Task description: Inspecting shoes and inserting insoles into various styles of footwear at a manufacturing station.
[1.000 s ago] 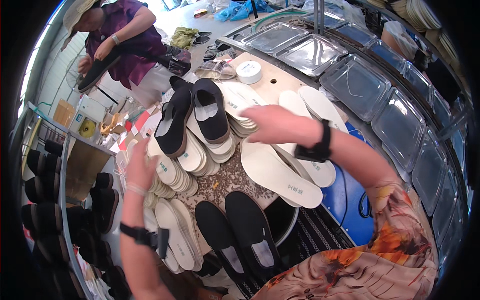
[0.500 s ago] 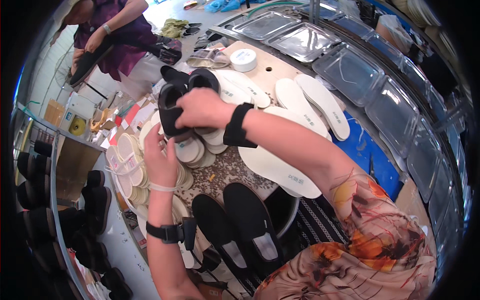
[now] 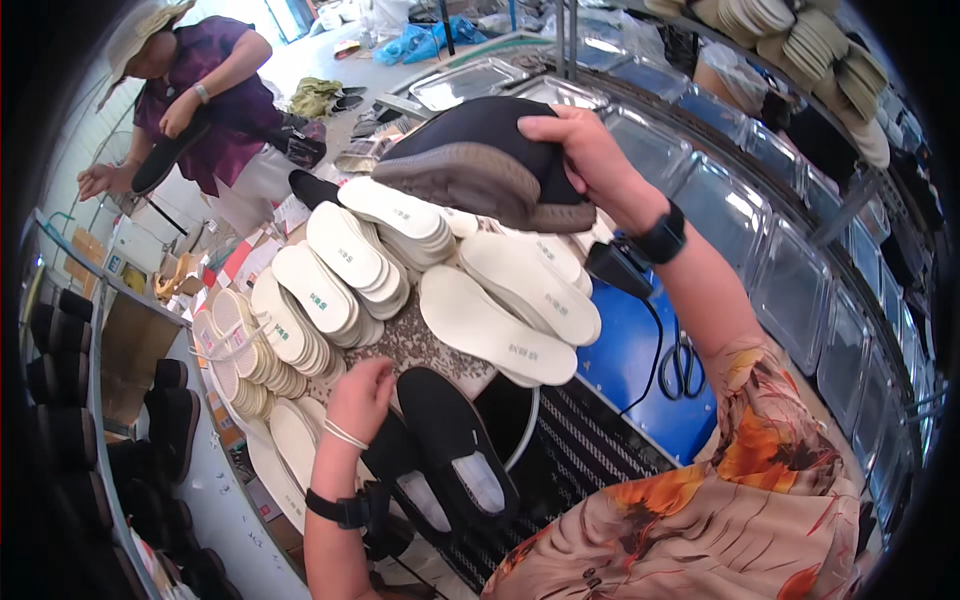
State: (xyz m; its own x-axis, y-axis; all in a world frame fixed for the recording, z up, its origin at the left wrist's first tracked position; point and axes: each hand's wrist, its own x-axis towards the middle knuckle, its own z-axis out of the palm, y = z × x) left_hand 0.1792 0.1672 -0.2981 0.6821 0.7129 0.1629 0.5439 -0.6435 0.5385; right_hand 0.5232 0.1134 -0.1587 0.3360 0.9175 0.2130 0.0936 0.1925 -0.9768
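Raised over the far side of the table, my right hand (image 3: 592, 152) is closed on a pair of black shoes (image 3: 470, 140) with brown soles, which overlap so that one partly hides the other. My left hand (image 3: 358, 398) has its fingers curled, and nothing shows in them. Just beside it, two black slip-on shoes (image 3: 445, 425) with pale insoles lie close together over my lap, toes pointing away from me. Stacks of white insoles (image 3: 345, 245) stand beyond my left hand, and larger white insoles (image 3: 490, 335) lie to its right.
Black-handled scissors (image 3: 682, 368) and a black device with a cable (image 3: 620, 265) lie on a blue surface at right. Clear plastic trays (image 3: 725, 210) line the right side. Black shoes fill a rack (image 3: 118, 400) at left. Another person (image 3: 200, 90) holds a dark shoe at far left.
My right hand has lifted the black shoes off the insole stacks and moved right with them. My left hand has drawn back toward the slip-on shoes, its fingers curling.
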